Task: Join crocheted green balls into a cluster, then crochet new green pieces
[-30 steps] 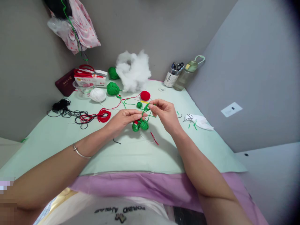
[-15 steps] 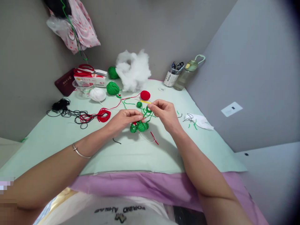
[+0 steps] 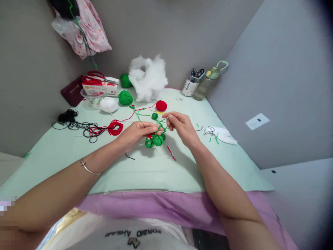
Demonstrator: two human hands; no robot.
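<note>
My left hand (image 3: 137,132) pinches a small green crocheted piece (image 3: 155,140) with a red spot, held just above the pale green table cover (image 3: 145,170). My right hand (image 3: 181,127) is closed in a pinch on a strand of green yarn (image 3: 162,125) that runs to the piece. A yellow crochet hook (image 3: 159,112) lies on the cover behind my fingers, beside a red crocheted ball (image 3: 161,105) and a small green ball (image 3: 154,116).
Green yarn balls (image 3: 125,98), white yarn (image 3: 108,105), white stuffing (image 3: 148,78), red scissors (image 3: 93,78) on a box, tangled black and red cord (image 3: 88,128), a pen cup (image 3: 191,83), a bottle (image 3: 208,80) and a white cloth (image 3: 221,134) stand around. Grey walls close in behind and right.
My right hand has dropped slightly and moved toward the left hand, slackening the green yarn. The crocheted piece shifted a little in my left hand.
</note>
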